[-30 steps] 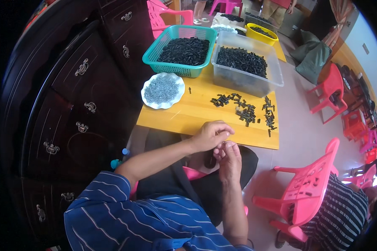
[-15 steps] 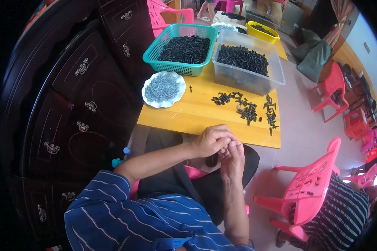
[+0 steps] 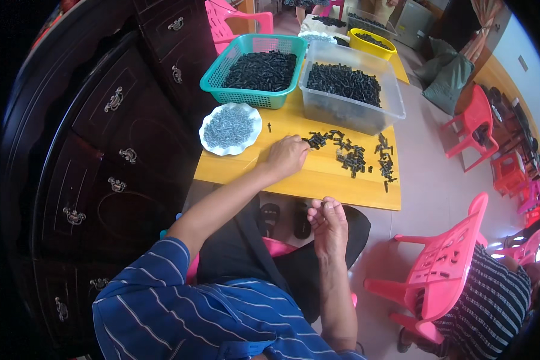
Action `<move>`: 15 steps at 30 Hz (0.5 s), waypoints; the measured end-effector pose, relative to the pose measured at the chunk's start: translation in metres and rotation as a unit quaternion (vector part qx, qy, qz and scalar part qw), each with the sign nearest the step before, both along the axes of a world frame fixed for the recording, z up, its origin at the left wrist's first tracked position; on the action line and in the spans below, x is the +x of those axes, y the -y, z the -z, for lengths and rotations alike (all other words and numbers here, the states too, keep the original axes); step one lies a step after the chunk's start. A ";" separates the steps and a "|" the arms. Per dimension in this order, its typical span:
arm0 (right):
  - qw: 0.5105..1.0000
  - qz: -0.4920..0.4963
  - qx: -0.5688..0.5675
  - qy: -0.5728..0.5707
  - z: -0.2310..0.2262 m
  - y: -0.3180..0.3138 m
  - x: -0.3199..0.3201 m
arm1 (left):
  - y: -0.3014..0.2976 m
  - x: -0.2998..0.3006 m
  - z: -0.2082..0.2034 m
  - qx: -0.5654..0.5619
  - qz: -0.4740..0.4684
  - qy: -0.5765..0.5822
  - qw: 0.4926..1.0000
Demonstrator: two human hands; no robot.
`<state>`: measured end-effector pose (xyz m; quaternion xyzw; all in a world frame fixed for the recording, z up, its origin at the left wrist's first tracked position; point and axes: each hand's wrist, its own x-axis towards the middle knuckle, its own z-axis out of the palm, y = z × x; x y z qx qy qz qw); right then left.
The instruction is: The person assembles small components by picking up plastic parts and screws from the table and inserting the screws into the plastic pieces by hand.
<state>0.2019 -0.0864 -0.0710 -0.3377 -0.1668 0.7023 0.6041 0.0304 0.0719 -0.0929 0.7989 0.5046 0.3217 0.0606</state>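
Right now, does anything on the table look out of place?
One small dark piece lies alone beside the white scalloped dish, apart from the loose black pieces. I see no obvious damage.

Dark cabinet (image 3: 147, 150), pink chair (image 3: 456, 287)

1. The yellow wooden table (image 3: 342, 191) carries the lot; the clear tub (image 3: 342, 117) standing on it serves as landmark.
2. Just left of the tub sits a green perforated basket (image 3: 252, 99).
3. Left of the tub and nearer the person rests a white plate (image 3: 243, 149) with a wavy rim.
4. A single dark piece (image 3: 269, 127) lies left of the tub, apart from the others.
5. Loose black pieces (image 3: 351, 162) lie scattered in front of the tub, on the person's side.
6. A narrower cluster (image 3: 384, 159) lies near the tub's front right corner.
7. Beyond the tub stands a yellow basin (image 3: 366, 47).
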 end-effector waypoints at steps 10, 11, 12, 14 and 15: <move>1.000 0.026 -0.003 -0.001 0.006 -0.002 0.002 | -0.017 0.011 0.006 -0.019 -0.006 0.014 1.000; 1.000 0.026 -0.003 -0.001 0.005 -0.001 0.002 | -0.018 0.012 0.006 -0.019 -0.006 0.014 1.000; 1.000 0.019 -0.011 0.006 0.004 -0.001 0.001 | -0.018 0.013 0.007 -0.015 -0.005 -0.016 1.000; 1.000 0.012 -0.018 0.013 0.000 0.000 0.000 | -0.018 0.012 0.009 -0.010 -0.004 -0.045 0.999; 1.000 0.011 -0.021 0.015 -0.002 0.000 -0.001 | -0.017 0.010 0.010 -0.005 0.001 -0.040 0.999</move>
